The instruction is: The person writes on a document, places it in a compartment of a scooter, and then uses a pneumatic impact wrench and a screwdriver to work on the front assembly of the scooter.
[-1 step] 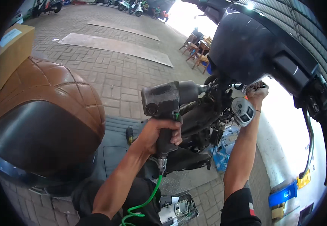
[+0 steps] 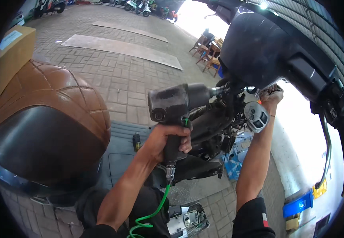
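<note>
A: Identify the main items, largest first.

B: The partly stripped scooter (image 2: 209, 127) spans the work area. Its brown-and-black seat (image 2: 61, 87) is at left; the dark front cowl (image 2: 259, 51) is at upper right. 1 carton (image 2: 15, 55) rests on the seat.

A: Locate the tool.

B: The impact wrench (image 2: 168, 103) is between seat and cowl, body roughly level. Its drive end (image 2: 217, 91) points right, into the dark parts beneath the cowl. Seating on a fastener cannot be confirmed.

A: State the grip of the 2 hands.

B: The left hand (image 2: 176, 139) is wrapped around the wrench handle. The right hand (image 2: 271, 94) has its fingers curled at the cowl's lower edge; whether it grasps a part cannot be told.

A: List the hazards and their causes.

B: There are 4. First, the cowl may swing if torque reaches the steering parts and the right hand gives poor support. Second, the wrench may twist, because only 1 hand holds it. Third, the coiled green hose (image 2: 166, 196) may snag, since it hangs beside the person's legs. Fourth, the round grey component (image 2: 255, 115) may be knocked, as it sits against the right forearm in this view.
</note>
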Demonstrator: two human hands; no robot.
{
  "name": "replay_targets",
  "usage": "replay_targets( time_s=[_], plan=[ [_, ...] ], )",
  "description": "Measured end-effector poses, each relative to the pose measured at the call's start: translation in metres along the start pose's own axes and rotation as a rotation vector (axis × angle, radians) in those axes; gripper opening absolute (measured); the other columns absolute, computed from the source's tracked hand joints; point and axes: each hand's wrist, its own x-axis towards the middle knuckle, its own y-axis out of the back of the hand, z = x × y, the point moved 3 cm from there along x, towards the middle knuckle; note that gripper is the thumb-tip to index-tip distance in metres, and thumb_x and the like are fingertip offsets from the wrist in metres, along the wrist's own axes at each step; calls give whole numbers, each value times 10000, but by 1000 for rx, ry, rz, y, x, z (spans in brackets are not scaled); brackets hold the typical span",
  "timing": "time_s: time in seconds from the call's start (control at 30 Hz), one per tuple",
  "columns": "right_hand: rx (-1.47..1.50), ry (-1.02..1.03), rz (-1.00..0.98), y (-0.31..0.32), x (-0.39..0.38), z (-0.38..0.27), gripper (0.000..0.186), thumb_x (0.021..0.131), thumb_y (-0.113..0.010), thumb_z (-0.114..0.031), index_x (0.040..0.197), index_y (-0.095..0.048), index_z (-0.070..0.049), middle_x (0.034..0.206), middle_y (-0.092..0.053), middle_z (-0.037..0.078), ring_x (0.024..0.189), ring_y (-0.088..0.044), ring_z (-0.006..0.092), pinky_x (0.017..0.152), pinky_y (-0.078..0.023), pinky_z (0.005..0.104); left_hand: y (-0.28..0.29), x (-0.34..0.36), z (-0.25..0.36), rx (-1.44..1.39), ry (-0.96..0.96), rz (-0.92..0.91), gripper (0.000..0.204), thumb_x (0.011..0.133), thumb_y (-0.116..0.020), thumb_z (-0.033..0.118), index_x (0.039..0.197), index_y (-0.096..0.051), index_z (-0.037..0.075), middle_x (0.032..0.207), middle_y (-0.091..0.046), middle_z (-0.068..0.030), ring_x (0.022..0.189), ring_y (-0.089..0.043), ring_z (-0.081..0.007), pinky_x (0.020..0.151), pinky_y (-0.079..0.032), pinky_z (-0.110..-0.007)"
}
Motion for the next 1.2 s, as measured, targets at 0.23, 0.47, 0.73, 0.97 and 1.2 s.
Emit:
replay_targets(
  time_s=[0.23,0.47,0.73,0.97,1.2],
  plan=[
    [-72,69,-32,-11,1,-2,278,860,-364,-155,594,-289,-142,546,-235,-16,480,-195,122,441,-200,272,-14,-8,13,7,-2,-52,300,774,-660,88,1023,-607,-69,606,-504,-71,480,-483,-180,538,-424,-357],
    [-110,108,-15,-12,5,-2,276,865,-369,-159,599,-301,-141,546,-244,-15,478,-206,119,444,-203,270,-6,-3,12,5,-23,-20,326,762,-664,80,1033,-600,-91,605,-506,-81,475,-478,-183,529,-418,-356],
    [-41,31,-45,-3,10,-8,271,865,-375,-166,601,-315,-142,544,-255,-17,473,-221,115,446,-207,266,-3,7,4,-20,68,-68,293,767,-668,43,1026,-607,-81,608,-521,-89,487,-495,-187,540,-417,-353],
    [-77,85,-36,-3,10,-4,278,873,-385,-178,604,-325,-145,543,-261,-22,470,-222,110,448,-205,262,11,15,-4,365,-58,25,213,819,-734,74,982,-629,-15,709,-597,-79,569,-593,-178,575,-474,-334],
    [-93,103,-6,-8,0,-4,260,887,-401,-186,638,-343,-137,545,-262,-27,467,-229,109,442,-217,262,12,12,8,327,-45,129,170,846,-752,67,949,-626,21,759,-609,-62,570,-598,-186,574,-480,-343]
  ],
)
